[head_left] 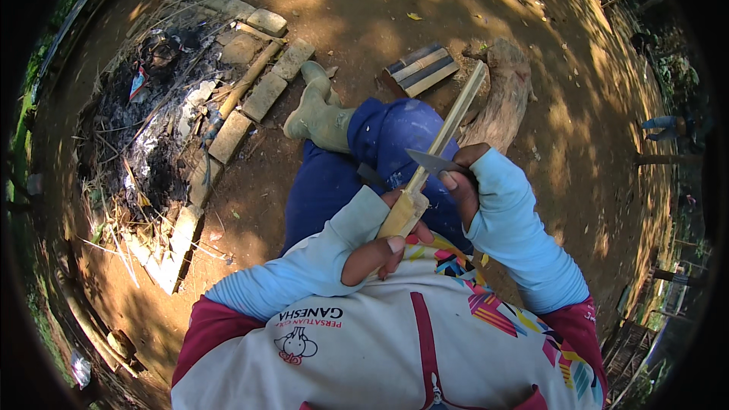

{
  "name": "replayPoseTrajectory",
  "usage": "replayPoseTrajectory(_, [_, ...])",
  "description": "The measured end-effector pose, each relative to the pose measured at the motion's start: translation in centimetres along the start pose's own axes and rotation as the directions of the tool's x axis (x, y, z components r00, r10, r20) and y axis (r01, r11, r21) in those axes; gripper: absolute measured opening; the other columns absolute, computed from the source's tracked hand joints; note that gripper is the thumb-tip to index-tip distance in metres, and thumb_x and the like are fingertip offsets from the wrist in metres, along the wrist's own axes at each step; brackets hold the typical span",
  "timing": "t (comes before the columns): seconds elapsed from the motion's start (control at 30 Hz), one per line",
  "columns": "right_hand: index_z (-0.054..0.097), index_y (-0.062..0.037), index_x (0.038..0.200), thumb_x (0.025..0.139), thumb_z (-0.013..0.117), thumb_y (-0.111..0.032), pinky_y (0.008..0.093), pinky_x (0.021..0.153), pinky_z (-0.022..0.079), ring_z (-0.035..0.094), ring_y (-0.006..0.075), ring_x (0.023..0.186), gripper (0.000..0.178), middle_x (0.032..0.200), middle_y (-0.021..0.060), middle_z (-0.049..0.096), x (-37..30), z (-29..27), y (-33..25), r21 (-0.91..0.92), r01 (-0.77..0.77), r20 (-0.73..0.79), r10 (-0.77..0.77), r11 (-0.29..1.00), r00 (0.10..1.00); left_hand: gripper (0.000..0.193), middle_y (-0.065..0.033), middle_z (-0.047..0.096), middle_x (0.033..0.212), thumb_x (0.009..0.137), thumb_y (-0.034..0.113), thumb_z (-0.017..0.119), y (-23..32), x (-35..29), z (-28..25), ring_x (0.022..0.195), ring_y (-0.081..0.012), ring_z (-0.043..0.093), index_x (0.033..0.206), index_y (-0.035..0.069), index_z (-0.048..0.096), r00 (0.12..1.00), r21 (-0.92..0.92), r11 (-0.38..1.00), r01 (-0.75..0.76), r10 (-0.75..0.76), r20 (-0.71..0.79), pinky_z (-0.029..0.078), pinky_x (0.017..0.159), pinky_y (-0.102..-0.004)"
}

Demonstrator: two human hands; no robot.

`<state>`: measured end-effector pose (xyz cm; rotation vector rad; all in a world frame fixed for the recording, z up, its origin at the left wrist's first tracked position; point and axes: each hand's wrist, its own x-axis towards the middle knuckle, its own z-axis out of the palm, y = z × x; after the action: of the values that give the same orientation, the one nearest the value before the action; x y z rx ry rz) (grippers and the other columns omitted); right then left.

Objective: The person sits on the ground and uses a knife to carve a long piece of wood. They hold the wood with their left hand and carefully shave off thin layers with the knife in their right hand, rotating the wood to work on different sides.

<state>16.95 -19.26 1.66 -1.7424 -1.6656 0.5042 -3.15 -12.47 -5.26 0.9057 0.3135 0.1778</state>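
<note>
In front of my chest, my left hand [377, 253] is closed around the thick, blocky end of a long split piece of bamboo [448, 127]. The strip slants up and away to the right, past my bent knee. Closed on a knife, my right hand [463, 186] holds the dark pointed blade [431, 162] across the strip, just beyond its thick end. The blade points left and appears to touch the bamboo. The knife's handle is hidden inside my fingers. Pale blue sleeves cover both forearms and part of the hands.
A fire pit of ash and charred rubbish [163, 118], edged with blocks [265, 97], lies to the left. Ahead, dark and tan bamboo pieces [420, 70] rest on the ground beside a log [505, 99]. My blue-trousered legs [395, 133] and a rubber boot [323, 118] extend below the bamboo.
</note>
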Motion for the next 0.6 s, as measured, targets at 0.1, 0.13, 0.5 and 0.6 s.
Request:
replayPoseTrajectory(0.1, [0.060,-0.0032,0.094,0.088,0.065,-0.004,0.0328,0.060,0.048,0.061,0.0278,0.065,0.007,0.075,0.0138,0.061,-0.1,0.0,0.2,-0.008,0.011,0.030,-0.011,1.000,0.999,0.064,-0.0128,0.058,0.111,0.092,0.025,0.049,-0.1,0.0,-0.4,0.064,-0.0109,0.050,0.144,0.001,0.023,0.998,0.007,1.000,-0.021,0.021,0.054,0.046,0.059,-0.0254])
replayPoseTrajectory(0.13, [0.061,-0.0033,0.093,0.088,0.066,-0.004,0.0334,0.060,0.049,0.062,0.0277,0.065,0.008,0.074,0.0135,0.061,0.1,-0.2,0.2,-0.028,-0.005,0.036,0.006,1.000,0.999,0.057,-0.0110,0.057,0.112,0.094,0.015,0.043,-0.2,0.0,-0.4,0.066,-0.0097,0.049,0.144,0.000,0.023,0.997,0.006,1.000,-0.025,0.024,0.080,0.046,0.059,-0.0247])
replayPoseTrajectory(0.5, [0.061,-0.0049,0.095,0.086,0.068,-0.006,0.0357,0.059,0.048,0.060,0.0296,0.063,0.011,0.072,0.0130,0.059,0.1,-0.1,0.6,-0.002,-0.046,-0.075,0.046,0.999,0.996,0.056,-0.0098,0.057,0.111,0.092,0.012,0.042,0.2,-0.1,0.0,0.066,-0.0093,0.049,0.144,0.000,0.024,0.998,0.060,0.998,-0.023,0.019,0.060,0.045,0.060,-0.0242])
replayPoseTrajectory(0.6, [0.061,-0.0043,0.095,0.087,0.067,-0.006,0.0340,0.058,0.047,0.059,0.0266,0.062,0.010,0.072,0.0125,0.059,-0.7,0.5,1.0,-0.013,0.095,0.046,-0.094,0.995,0.995,0.064,-0.0131,0.060,0.108,0.092,0.029,0.051,0.3,0.2,0.1,0.063,-0.0116,0.052,0.143,0.000,0.025,0.999,0.094,0.995,-0.021,0.017,0.039,0.046,0.060,-0.0257])
